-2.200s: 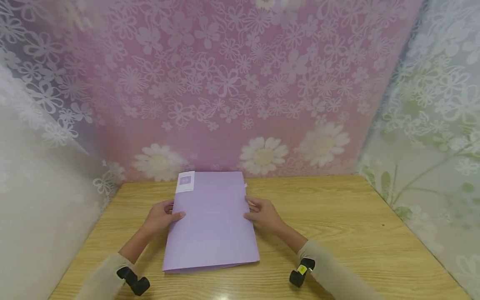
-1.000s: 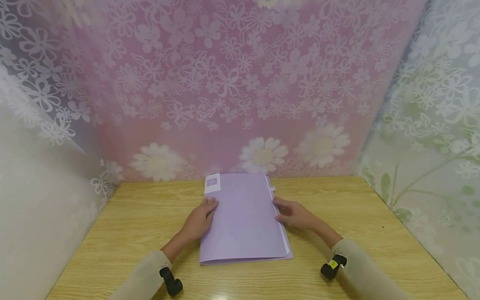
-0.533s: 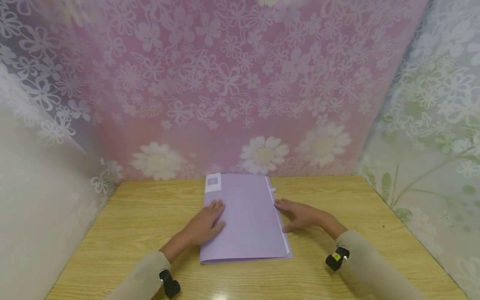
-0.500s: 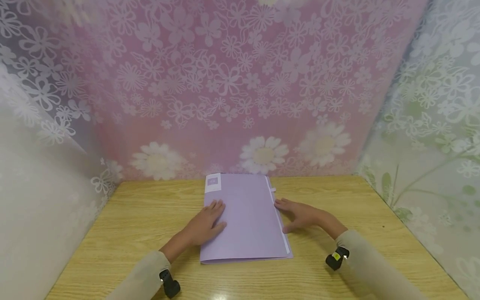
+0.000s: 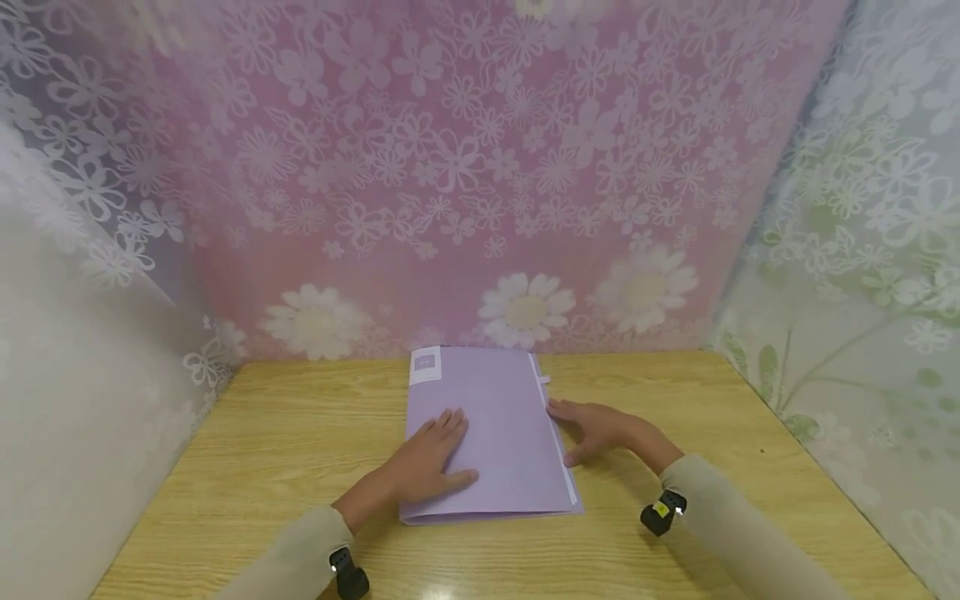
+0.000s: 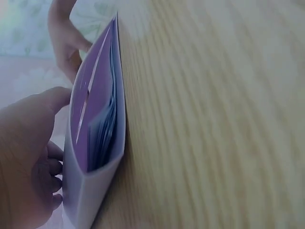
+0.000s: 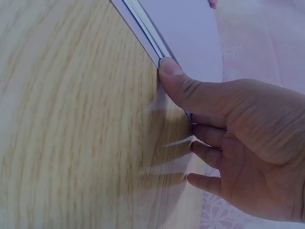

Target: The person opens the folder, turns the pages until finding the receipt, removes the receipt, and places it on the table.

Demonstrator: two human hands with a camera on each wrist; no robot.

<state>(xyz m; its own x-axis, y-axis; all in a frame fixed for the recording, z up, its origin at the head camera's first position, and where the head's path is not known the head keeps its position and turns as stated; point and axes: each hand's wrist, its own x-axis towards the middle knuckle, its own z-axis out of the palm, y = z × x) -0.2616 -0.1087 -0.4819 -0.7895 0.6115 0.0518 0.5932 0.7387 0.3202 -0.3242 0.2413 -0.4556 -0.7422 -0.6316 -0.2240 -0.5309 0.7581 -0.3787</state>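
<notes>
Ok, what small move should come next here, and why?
Probably press the left hand gently down on the lilac folder: its near end gapes in the left wrist view, and that palm lies over its front, while the right hand touches the opposite edge and could steady it.

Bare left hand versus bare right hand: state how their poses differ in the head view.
The bare left hand lies on the lilac rectangular folder, while the bare right hand touches its right edge. The left hand's fingers point up and rightward in the picture, the right hand's mainly leftward. Both emerge from beige sleeves.
</notes>
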